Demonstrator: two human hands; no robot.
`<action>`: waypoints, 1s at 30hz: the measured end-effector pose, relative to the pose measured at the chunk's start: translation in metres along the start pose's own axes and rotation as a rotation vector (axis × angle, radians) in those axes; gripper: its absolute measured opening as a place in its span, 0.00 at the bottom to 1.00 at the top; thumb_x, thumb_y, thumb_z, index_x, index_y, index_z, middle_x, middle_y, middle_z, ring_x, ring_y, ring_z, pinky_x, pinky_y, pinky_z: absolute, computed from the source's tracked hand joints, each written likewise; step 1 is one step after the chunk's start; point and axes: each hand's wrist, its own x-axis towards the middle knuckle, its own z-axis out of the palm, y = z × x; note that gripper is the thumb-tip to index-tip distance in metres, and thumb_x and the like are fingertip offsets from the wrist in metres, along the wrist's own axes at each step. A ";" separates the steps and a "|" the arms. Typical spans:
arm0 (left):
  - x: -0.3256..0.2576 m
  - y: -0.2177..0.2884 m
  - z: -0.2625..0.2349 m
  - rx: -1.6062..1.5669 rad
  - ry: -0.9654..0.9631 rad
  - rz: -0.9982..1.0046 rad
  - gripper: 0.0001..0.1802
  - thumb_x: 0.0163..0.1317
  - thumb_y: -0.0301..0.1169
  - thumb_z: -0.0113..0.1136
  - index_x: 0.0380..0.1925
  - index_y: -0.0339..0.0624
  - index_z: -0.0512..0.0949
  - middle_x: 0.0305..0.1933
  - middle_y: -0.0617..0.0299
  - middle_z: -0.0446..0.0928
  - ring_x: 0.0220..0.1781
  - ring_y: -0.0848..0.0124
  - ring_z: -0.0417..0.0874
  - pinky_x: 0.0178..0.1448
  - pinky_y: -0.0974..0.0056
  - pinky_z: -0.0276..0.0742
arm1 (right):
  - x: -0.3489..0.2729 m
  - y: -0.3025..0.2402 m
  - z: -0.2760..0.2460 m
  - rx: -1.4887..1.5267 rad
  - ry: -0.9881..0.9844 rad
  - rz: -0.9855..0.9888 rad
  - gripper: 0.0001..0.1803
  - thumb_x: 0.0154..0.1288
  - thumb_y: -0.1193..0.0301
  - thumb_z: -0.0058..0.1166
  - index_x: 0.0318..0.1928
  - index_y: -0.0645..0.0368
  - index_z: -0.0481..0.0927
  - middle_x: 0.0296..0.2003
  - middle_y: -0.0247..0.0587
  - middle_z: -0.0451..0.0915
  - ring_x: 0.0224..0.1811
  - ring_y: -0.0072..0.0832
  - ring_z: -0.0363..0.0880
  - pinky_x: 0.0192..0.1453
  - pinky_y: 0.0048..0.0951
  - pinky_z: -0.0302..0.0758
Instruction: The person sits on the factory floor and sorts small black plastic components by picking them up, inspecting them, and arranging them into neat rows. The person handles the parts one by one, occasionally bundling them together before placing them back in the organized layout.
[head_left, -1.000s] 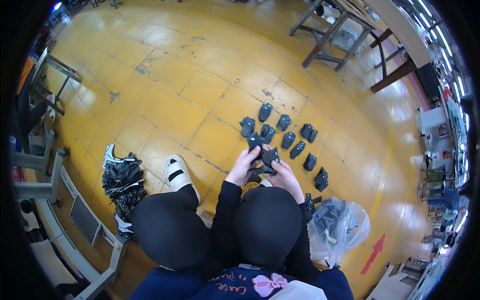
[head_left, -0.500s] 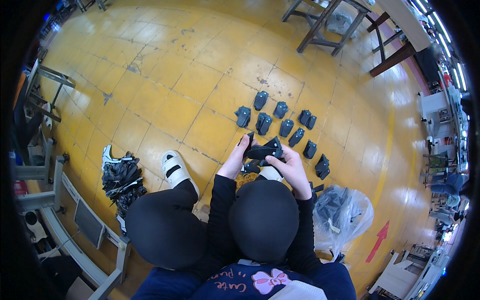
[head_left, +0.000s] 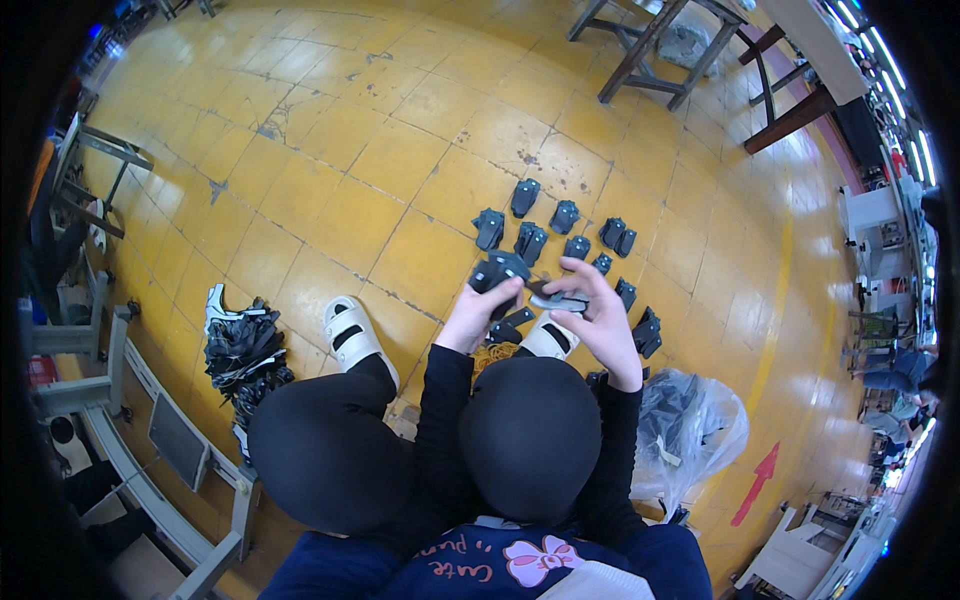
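My left hand [head_left: 478, 315] grips a bundle of dark, flat fabric-like pieces [head_left: 497, 270] above the floor, thumb on top. Just to its right is my right hand [head_left: 600, 318], with thumb and fingers bent around a thin grey-and-black flat piece [head_left: 562, 301]. A blurred brownish strip shows between the two hands; I cannot make out what it is. Beyond the hands, several small black bundles [head_left: 530, 240] lie spaced out on the floor. Under my hands sits a heap of thin yellow bands [head_left: 492, 356], partly hidden by my knee.
A pile of black pieces with white edges [head_left: 243, 345] lies on the left, beside my white sandal [head_left: 352, 335]. On the right stands a clear plastic bag [head_left: 690, 425] with dark contents. Metal frames [head_left: 150, 470] line the left; a wooden stool [head_left: 650, 55] stands far right.
The dark bundle, earlier between both hands, is now in my left hand, tilted another way. My right hand has moved slightly right and its fingers have lifted around a flat piece.
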 end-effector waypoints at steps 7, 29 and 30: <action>0.005 -0.004 0.003 -0.078 -0.021 0.060 0.16 0.60 0.29 0.63 0.48 0.41 0.74 0.37 0.68 0.76 0.37 0.78 0.77 0.42 0.73 0.73 | 0.001 0.020 0.014 0.751 0.335 0.099 0.13 0.63 0.80 0.52 0.49 0.62 0.73 0.44 0.39 0.77 0.46 0.24 0.76 0.54 0.27 0.74; 0.006 -0.003 0.004 -0.126 0.125 0.136 0.14 0.64 0.37 0.58 0.41 0.38 0.76 0.21 0.66 0.71 0.19 0.80 0.68 0.22 0.74 0.63 | -0.003 0.032 0.023 0.512 0.316 0.237 0.07 0.62 0.79 0.54 0.42 0.64 0.77 0.37 0.35 0.80 0.38 0.18 0.77 0.45 0.20 0.72; 0.007 -0.004 0.004 -0.205 0.160 0.149 0.14 0.64 0.37 0.58 0.42 0.38 0.76 0.21 0.66 0.71 0.19 0.80 0.68 0.22 0.74 0.63 | -0.004 0.029 0.020 0.601 0.335 0.227 0.08 0.63 0.80 0.53 0.43 0.65 0.77 0.38 0.36 0.80 0.39 0.19 0.77 0.47 0.20 0.73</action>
